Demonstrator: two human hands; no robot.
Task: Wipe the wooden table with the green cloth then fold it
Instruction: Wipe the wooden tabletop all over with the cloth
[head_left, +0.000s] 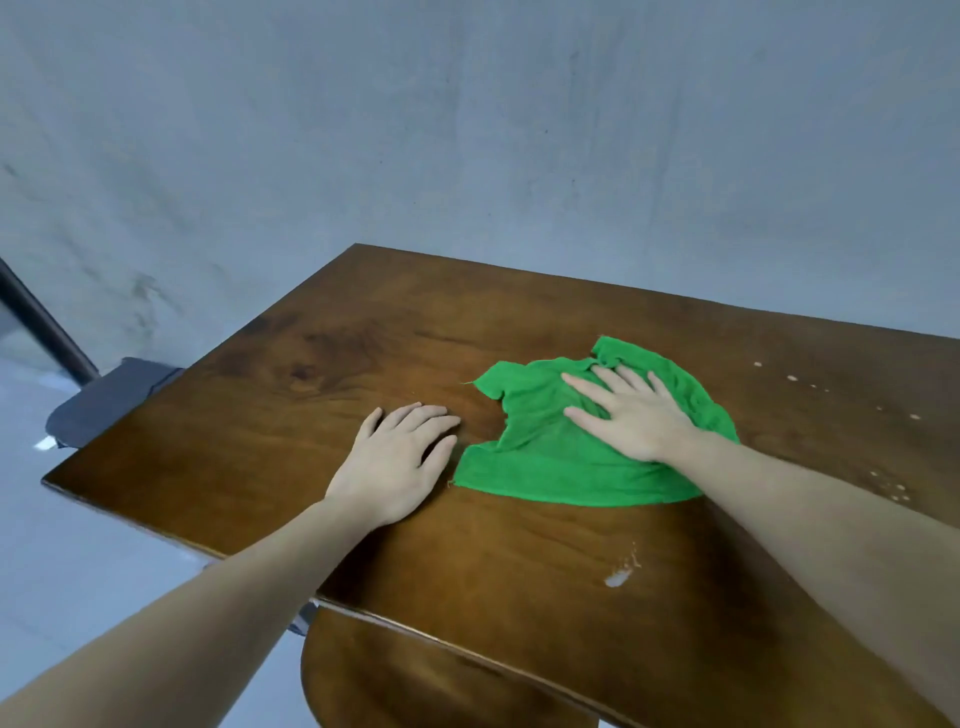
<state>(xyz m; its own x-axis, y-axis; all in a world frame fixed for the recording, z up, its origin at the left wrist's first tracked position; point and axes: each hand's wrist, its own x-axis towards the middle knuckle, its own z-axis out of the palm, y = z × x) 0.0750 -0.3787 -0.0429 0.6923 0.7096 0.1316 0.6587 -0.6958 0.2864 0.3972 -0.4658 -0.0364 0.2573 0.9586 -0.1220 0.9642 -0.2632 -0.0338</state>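
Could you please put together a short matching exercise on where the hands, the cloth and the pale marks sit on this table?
Things:
1. left hand
2. right hand
3. green cloth
4. white specks

States:
A. lies rumpled and unfolded on the wooden table
B. rests flat on bare wood beside the cloth
C. dot the wood nearer the person than the cloth
D. presses palm-down on the cloth

Pairs: 1-B, 2-D, 3-A, 4-C

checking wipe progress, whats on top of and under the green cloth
On top of the rumpled green cloth lies the right hand, fingers spread flat. Under it is the brown wooden table; any marks on the covered wood are hidden. The left hand rests beside it.
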